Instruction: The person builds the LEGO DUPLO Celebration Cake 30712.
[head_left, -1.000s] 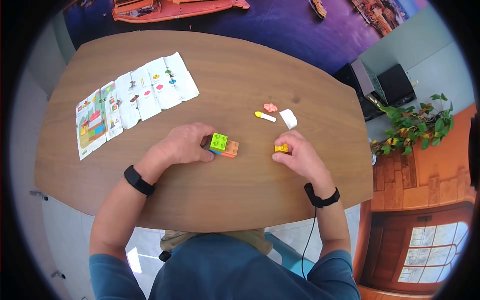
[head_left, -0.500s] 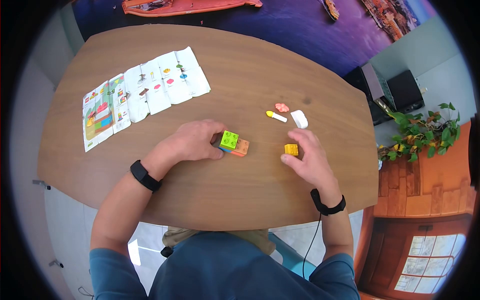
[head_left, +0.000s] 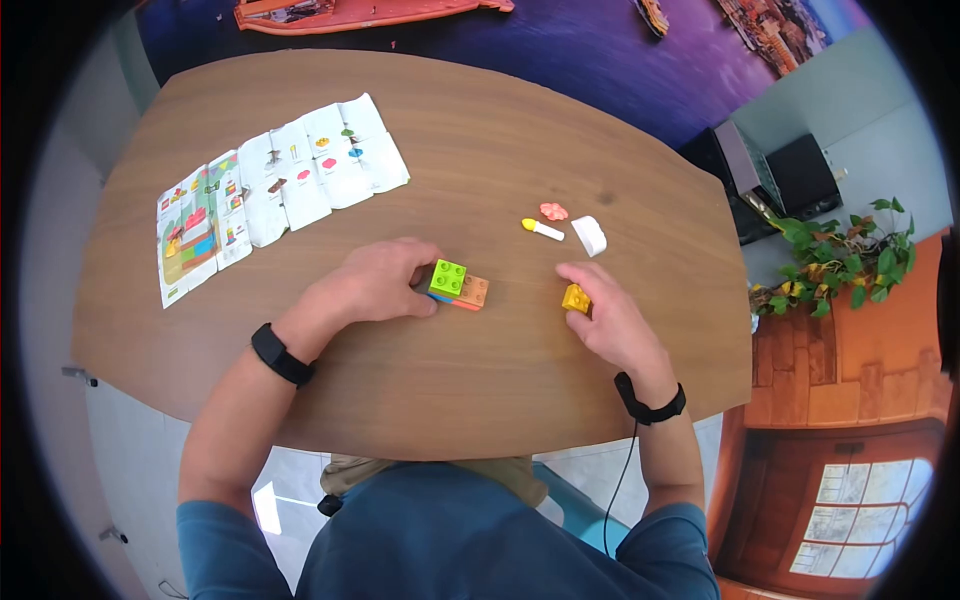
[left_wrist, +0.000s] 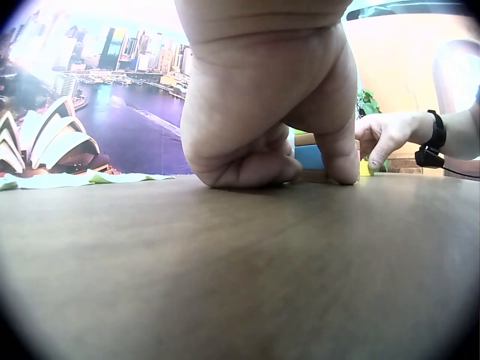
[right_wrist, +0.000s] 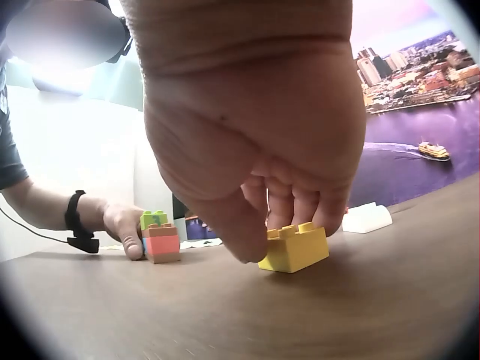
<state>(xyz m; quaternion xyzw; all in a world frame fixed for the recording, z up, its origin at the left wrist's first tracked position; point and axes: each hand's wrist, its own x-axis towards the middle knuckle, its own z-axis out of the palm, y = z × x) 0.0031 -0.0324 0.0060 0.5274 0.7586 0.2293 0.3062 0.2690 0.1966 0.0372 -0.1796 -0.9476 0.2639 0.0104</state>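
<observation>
A small stack stands on the table in the head view: a lime green brick above, a tan brick beside it, with blue and red-orange layers below. The left hand holds the stack's left side with thumb and fingers; in the left wrist view the hand hides most of it. A yellow brick lies between thumb and fingers of the right hand. From the right wrist, the thumb touches one end of the yellow brick, its studs facing up; the fingertips are partly hidden behind it.
Beyond the right hand lie a pink piece, a candle-like white and yellow piece and a white curved piece. An unfolded instruction sheet covers the table's left back. A plant is off the right edge.
The right hand loosened round the yellow brick, then closed on it again; the brick now sits at a different angle. The left hand has stayed at the stack. The head view shifted slightly.
</observation>
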